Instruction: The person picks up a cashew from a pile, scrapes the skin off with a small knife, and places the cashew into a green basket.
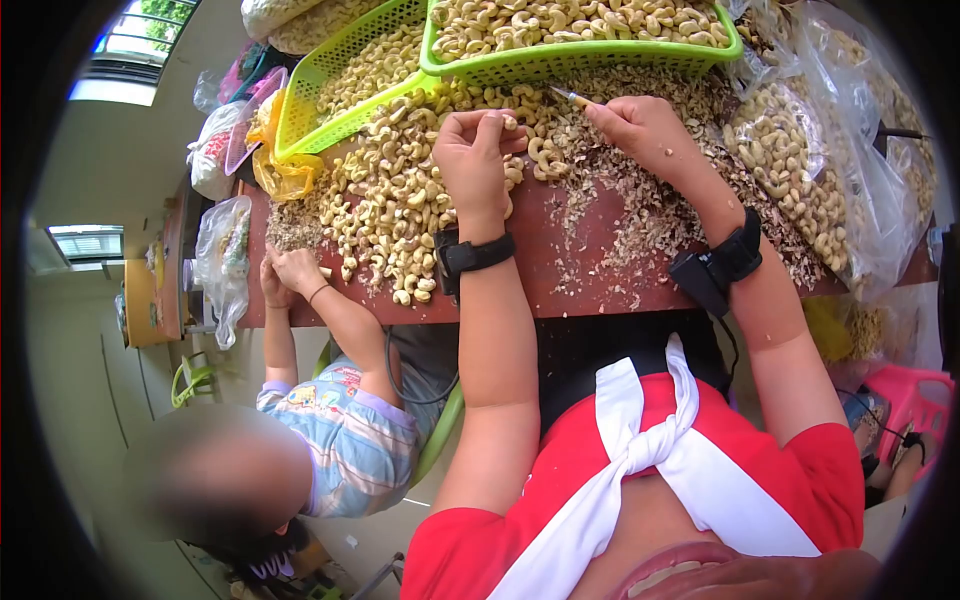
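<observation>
Between the thumb and fingers of my left hand [474, 150] is a cashew [510, 122], held above the nut pile. My right hand [640, 132], to its right, is closed round the handle of a small knife [572, 97], whose blade points up and left towards the green baskets. Loose cashews [385, 210] are heaped on the red table [540, 270] left of and below my left hand. Brown skin flakes [625, 220] lie scattered under and around my right hand. The two hands are apart.
A green basket of cashews [580, 62] stands at the back, with another green basket [300, 110] to its left. Clear bags of cashews [800, 180] fill the right side. At the left, a person [340, 410] works with both hands at the table edge, near a yellow bag [287, 178].
</observation>
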Demonstrator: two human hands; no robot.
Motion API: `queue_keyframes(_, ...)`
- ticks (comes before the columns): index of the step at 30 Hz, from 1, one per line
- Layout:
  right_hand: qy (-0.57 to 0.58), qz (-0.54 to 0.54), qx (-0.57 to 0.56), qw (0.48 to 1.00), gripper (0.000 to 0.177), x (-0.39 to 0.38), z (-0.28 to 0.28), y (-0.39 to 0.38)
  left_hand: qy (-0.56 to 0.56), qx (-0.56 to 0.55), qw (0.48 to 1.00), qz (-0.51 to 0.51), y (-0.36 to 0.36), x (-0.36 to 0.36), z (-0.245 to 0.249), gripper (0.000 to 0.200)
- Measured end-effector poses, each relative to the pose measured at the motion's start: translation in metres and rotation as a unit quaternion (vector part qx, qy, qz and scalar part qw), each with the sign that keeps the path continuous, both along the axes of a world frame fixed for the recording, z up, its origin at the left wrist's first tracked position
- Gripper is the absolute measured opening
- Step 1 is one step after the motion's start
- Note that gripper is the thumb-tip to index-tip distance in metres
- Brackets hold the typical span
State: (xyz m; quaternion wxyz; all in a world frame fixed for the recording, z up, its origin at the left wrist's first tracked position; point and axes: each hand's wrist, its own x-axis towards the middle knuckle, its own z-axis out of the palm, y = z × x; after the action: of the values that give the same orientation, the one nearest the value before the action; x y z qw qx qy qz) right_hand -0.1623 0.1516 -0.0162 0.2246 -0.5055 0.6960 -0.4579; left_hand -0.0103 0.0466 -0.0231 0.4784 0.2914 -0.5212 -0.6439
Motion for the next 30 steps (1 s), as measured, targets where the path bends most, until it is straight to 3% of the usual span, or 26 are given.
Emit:
queue_keyframes(4, 0.001, 0.021, 0.021, 1.000, 0.045, 0.007, -0.004, -0.005, 0.047, 0.088, 0.994, -0.053, 0.000, 0.005, 0.000, 0.011)
queue_keyframes(11, -0.052, 0.010, 0.046, 0.998, 0.043, 0.013, -0.001, -0.004, 0.091, 0.125, 0.984, -0.086, 0.001, 0.004, 0.001, 0.016)
queue_keyframes(20, -0.064, 0.042, 0.048, 0.996, 0.042, 0.010, 0.008, 0.001, 0.072, 0.071, 0.981, -0.166, 0.000, 0.001, 0.004, 0.031)
queue_keyframes(30, -0.088, 0.075, 0.065, 0.991, 0.040, 0.016, 0.007, 0.002, 0.068, 0.032, 0.974, -0.213, 0.001, 0.000, 0.005, 0.032)
